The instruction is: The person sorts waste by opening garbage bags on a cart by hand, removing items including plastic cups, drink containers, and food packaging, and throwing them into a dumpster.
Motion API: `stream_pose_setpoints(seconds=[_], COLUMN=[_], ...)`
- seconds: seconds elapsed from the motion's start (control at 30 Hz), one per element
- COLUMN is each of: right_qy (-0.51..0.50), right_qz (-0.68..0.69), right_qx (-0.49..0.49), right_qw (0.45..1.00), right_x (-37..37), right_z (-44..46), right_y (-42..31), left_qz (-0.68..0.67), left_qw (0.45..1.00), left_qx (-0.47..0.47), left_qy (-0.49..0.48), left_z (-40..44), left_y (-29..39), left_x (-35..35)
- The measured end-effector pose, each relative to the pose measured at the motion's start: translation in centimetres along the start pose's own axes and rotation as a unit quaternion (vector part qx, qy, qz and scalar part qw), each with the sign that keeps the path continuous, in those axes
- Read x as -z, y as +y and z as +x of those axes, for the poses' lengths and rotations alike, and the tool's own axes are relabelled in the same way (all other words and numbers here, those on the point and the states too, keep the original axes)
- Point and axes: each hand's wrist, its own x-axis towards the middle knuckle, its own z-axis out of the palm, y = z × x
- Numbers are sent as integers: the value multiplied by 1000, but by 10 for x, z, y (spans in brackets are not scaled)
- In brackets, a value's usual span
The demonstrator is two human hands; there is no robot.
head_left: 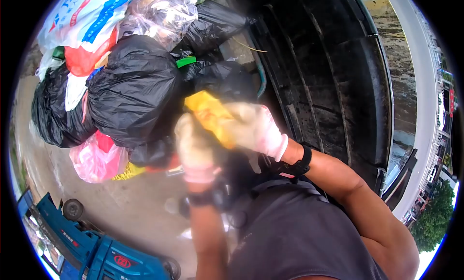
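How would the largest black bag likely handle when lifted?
The largest black bag would probably sag, since its plastic is creased and bulging. Its glossy surface might feel slippery. Weight is harder to judge: the contents are hidden.

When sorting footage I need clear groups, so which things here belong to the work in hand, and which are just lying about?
Part of the work, it seems:
yellow item, in the right hand; blur hides whether the left hand touches it
black bags, probably

Apparently just around:
blue vehicle
tree
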Motion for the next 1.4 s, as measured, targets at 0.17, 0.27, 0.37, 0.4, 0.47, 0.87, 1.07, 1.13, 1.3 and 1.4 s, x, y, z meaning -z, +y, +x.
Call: stream_pose_setpoints(seconds=[0.17,0.27,0.37,0.4,0.47,0.87,1.07,1.13,1.3,1.4], right_qy=[146,212,200,175,61,-82,-90,-49,-16,12], right_qz=[270,291,308,277,251,54,356,365,294,309], right_qx=[-41,-41,-41,-49,-34,-138,-112,-99,-61,-60], right_qw=[951,932,929,943,966,985,923,925,954,949], right_x=[22,56,74,79,80,18,92,102,116,126], right_z=[4,8,5,3,-11,-9,-30,-33,-27,-27], right_y=[7,8,11,11,9,79,36,33,17,3], left_qz=[25,-498,-650,-666,-643,-455,-497,-428,-445,-472], left_qw=[987,841,729,712,741,879,855,893,888,872], left_qx=[74,212,183,176,140,108,144,128,69,120], left_qy=[-138,6,-115,-137,-129,-89,-24,-45,-94,-49], left_z=[-8,-15,-2,1,0,-8,-16,-15,1,3], left_y=[-24,-36,7,16,6,7,13,15,37,51], left_x=[18,16,10,9,7,12,14,12,-1,-6])
